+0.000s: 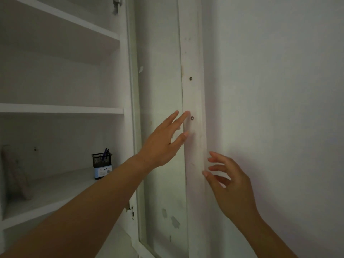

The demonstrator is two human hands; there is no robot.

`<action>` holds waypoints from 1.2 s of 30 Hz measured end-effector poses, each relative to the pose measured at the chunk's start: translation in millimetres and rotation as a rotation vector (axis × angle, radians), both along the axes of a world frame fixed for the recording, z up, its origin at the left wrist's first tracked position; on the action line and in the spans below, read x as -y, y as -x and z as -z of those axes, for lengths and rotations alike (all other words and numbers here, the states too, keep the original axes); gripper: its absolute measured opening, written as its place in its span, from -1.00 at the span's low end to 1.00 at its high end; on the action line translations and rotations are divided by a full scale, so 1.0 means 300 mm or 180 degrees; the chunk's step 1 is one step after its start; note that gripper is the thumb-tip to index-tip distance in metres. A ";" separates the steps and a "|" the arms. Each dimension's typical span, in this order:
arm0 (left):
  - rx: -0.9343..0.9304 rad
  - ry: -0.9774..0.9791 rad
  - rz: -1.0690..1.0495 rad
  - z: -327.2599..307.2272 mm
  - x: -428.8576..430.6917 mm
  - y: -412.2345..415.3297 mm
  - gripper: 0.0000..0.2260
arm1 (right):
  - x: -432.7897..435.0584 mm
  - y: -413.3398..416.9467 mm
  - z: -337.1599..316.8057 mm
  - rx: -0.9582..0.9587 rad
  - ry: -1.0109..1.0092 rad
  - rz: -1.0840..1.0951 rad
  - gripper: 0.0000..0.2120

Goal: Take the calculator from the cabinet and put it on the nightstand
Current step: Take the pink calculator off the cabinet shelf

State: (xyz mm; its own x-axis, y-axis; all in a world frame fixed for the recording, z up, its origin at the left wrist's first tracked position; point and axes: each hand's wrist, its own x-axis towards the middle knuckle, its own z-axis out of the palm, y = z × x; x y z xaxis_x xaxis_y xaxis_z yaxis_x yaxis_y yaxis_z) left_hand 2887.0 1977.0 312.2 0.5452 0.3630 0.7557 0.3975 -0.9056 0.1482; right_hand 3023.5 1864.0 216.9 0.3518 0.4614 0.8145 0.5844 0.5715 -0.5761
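Note:
A white cabinet [61,108] with open shelves fills the left of the view. Its glass door [162,90] stands swung open to the right, against the wall. My left hand [163,144] reaches across with fingers spread, its fingertips touching the door's white frame [193,101] near the lower of two screws. My right hand [230,185] hovers lower by the same frame edge, fingers apart and empty. No calculator is visible on the shelves.
A black mesh pen holder [102,165] with pens stands on the lower shelf. A blurred brownish object [16,174] leans at the shelf's far left. A plain white wall [279,108] takes up the right side.

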 end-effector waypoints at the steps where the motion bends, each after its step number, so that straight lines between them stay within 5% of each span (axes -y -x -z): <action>1: -0.0025 0.0054 0.0010 0.009 -0.006 0.020 -0.50 | 0.005 0.012 -0.015 -0.0009 -0.0017 -0.0036 -0.64; 9: -0.0112 0.0166 -0.0157 0.048 -0.054 0.256 -0.57 | -0.063 0.197 -0.073 0.0090 -0.0027 -0.0646 -0.67; 21: -0.0518 0.0123 -0.1411 0.069 -0.211 0.809 -0.59 | -0.428 0.605 -0.116 0.0454 0.0236 -0.1505 -0.68; 36: -0.0478 -0.0743 -0.1582 -0.181 -0.391 1.049 -0.60 | -0.805 0.821 -0.379 0.0760 -0.0264 -0.1402 -0.66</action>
